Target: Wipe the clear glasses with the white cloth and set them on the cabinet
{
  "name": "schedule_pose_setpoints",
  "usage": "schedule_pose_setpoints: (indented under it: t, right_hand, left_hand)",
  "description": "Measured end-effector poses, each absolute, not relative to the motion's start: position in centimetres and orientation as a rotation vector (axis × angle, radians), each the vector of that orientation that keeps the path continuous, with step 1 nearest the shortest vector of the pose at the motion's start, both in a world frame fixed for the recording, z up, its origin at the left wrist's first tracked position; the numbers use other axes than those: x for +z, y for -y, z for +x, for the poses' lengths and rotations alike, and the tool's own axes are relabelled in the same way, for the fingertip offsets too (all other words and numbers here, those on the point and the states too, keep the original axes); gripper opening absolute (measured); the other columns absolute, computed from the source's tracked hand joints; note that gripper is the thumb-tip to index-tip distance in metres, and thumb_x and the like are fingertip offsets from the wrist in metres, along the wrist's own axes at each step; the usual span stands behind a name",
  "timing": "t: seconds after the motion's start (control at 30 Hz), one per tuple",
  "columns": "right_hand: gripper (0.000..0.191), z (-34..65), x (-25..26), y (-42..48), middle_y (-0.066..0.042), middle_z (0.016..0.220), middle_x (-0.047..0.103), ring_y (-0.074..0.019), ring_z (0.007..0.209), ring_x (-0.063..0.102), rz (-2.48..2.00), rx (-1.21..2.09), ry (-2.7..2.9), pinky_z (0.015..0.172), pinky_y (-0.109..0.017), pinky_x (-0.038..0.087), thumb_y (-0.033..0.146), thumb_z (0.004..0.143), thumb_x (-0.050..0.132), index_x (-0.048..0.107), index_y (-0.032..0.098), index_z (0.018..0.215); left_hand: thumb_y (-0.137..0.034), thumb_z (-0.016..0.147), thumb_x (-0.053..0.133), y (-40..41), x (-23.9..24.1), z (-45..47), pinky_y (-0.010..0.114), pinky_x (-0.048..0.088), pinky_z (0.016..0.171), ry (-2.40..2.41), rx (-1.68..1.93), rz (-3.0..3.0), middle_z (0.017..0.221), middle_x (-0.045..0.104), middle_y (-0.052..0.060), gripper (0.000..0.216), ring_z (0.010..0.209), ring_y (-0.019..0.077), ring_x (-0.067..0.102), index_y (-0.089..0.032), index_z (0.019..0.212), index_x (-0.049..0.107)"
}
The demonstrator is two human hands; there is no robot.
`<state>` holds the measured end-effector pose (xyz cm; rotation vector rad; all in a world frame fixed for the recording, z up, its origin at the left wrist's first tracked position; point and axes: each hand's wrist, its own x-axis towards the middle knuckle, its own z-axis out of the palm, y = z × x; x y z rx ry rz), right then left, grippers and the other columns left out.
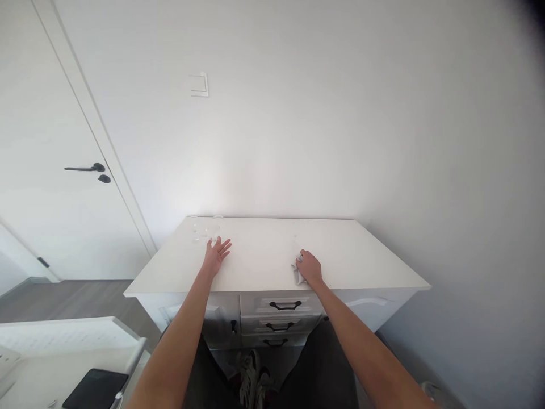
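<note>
My left hand lies flat on the white cabinet top, fingers spread, holding nothing. Just beyond its fingertips stand clear glass items, faint against the white surface. My right hand is closed on a crumpled light grey cloth and presses it on the top near the front edge.
The cabinet stands against a white wall and has drawers with black handles. A white door with a black lever handle is at left. At lower left, a white table holds a dark tablet-like item. A wall switch sits above.
</note>
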<state>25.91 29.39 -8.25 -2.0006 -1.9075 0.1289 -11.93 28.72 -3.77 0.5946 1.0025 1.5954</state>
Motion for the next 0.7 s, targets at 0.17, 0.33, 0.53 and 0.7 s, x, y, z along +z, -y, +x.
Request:
schedule_pose_setpoints:
  t: [0.17,0.33,0.53,0.7]
  right_hand:
    - [0.023,25.7,-7.7,-29.1,-0.005,0.106,0.066,-0.0202,0.094,0.064,-1.98,0.216,1.862,0.087,-0.04,0.054,0.039,0.102,0.062,0.065,0.017,0.108]
    - [0.023,25.3,-6.8,-27.8,-0.008,0.119,0.063,-0.0234,0.106,0.06,-1.901,0.399,1.751,0.096,-0.043,0.049,0.037,0.098,0.065,0.065,0.017,0.109]
    - [0.037,21.6,-4.6,-20.9,-0.011,0.105,0.067,-0.0278,0.104,0.062,-1.655,0.818,1.453,0.089,-0.037,0.05,0.054,0.098,0.049,0.063,0.02,0.096]
    - [0.049,16.6,-3.0,-9.1,-0.005,0.107,0.072,-0.0253,0.093,0.068,-1.243,1.2,1.261,0.077,-0.034,0.055,0.063,0.1,0.03,0.056,0.028,0.123]
  left_hand:
    - [-0.038,0.101,0.066,-28.6,-2.2,-11.0,0.046,0.06,0.093,-0.939,1.605,0.61,0.131,0.067,0.011,0.037,0.11,0.0244,0.069,-0.018,0.131,0.064]
    - [-0.028,0.098,0.07,-24.7,-1.3,-8.5,0.041,0.062,0.087,-0.925,1.636,0.613,0.122,0.07,0.008,0.026,0.103,0.0218,0.071,-0.015,0.121,0.067]
    - [-0.031,0.079,0.09,-13.2,-1.0,-2.1,0.032,0.059,0.085,-0.957,1.621,0.651,0.094,0.08,0.003,0.043,0.096,0.0212,0.077,-0.023,0.108,0.059]
    - [-0.034,0.069,0.096,-5.3,-1.5,0.5,0.037,0.059,0.094,-1.013,1.491,0.694,0.099,0.083,0.009,0.047,0.107,0.0289,0.077,-0.021,0.099,0.063]
